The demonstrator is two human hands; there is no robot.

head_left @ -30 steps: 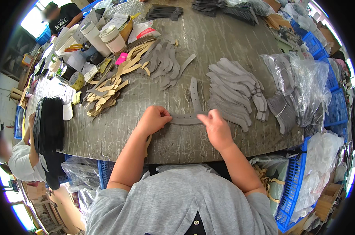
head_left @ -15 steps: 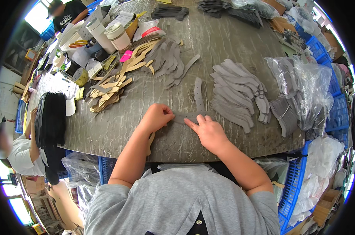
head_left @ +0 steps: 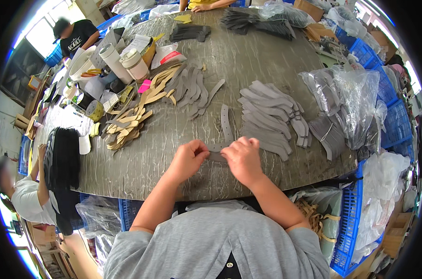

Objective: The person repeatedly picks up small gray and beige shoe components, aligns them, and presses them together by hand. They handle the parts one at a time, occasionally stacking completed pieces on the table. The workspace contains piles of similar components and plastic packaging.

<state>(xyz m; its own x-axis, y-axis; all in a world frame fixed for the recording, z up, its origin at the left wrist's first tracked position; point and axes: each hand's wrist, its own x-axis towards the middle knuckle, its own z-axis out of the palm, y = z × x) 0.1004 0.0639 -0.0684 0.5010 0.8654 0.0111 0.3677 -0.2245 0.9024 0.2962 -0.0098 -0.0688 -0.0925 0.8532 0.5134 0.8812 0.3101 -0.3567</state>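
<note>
My left hand [head_left: 188,160] is closed, thumb and fingers pinching the left end of a grey strip [head_left: 216,148] low over the near part of the table. Opposite it, my right hand [head_left: 242,158] has its fingers curled down in a pinch at the strip's right side. My fingers cover both ends of that piece. Just beyond my hands lies a narrow, curved grey strip with a row of small holes [head_left: 226,122]. To its right, curved grey strips [head_left: 269,118] are fanned out in overlapping rows.
Tan strips [head_left: 129,124] and more grey strips [head_left: 192,88] lie at left. Cups [head_left: 134,64] and rolls of tape [head_left: 94,110] stand behind. Plastic-bagged bundles [head_left: 348,97] sit at right, with a blue crate [head_left: 348,223] below the edge. A person [head_left: 34,190] handles black strips [head_left: 62,158].
My right hand has gone from extended fingers pressing on the strip to a curled pinch, nearer my left hand. The whole view has shifted slightly; a tan piece beside my left forearm no longer shows.
</note>
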